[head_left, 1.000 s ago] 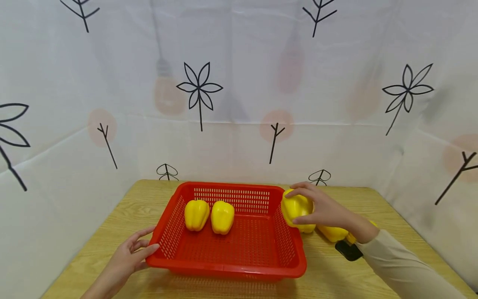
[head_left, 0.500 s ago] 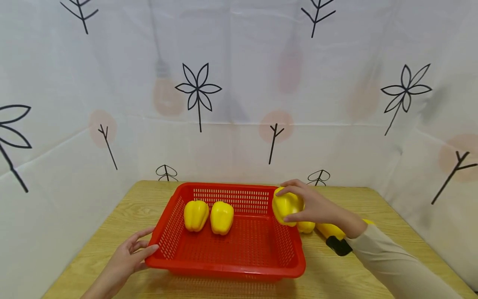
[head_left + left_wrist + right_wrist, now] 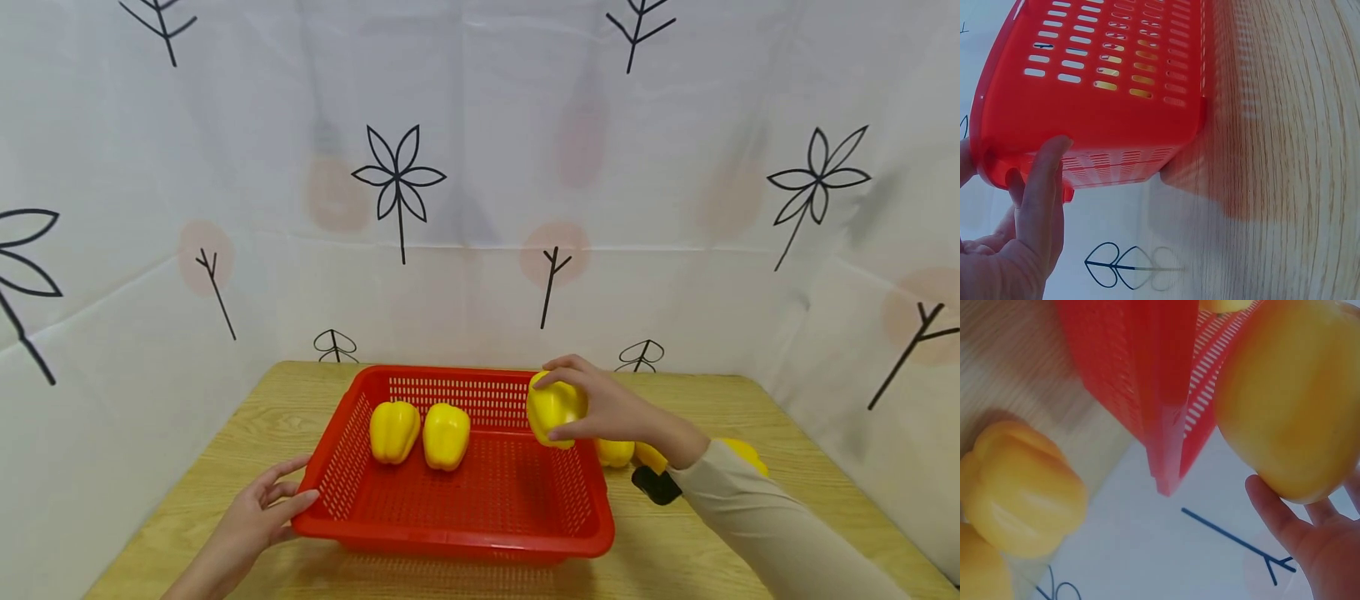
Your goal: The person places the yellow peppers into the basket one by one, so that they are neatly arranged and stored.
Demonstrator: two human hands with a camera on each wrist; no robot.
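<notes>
A red slotted plastic basket (image 3: 465, 543) stands on the table. My left hand (image 3: 258, 512) holds its left rim, thumb on top and fingers below; in the left wrist view those fingers (image 3: 1041, 187) lie against the outer wall. Two yellow bell peppers, a left one (image 3: 394, 432) and a right one (image 3: 447, 437), rest inside toward the back left. My right hand (image 3: 611, 408) grips another yellow bell pepper (image 3: 553, 410) over the basket's right side. In the right wrist view the held pepper (image 3: 1291, 400) appears above the rim, with fingertips against its underside.
More yellow bell peppers lie on the table right of the basket: one beside the wall (image 3: 615, 452), others partly hidden by my right arm, including a far-right pepper (image 3: 744, 455). A dark wrist camera (image 3: 656, 485) hangs at my right wrist. A patterned white curtain (image 3: 480, 292) surrounds the wooden table (image 3: 217, 467).
My right hand has moved left with the gripped bell pepper, from beyond the basket's right rim to over its inside. The left hand and the basket have stayed put.
</notes>
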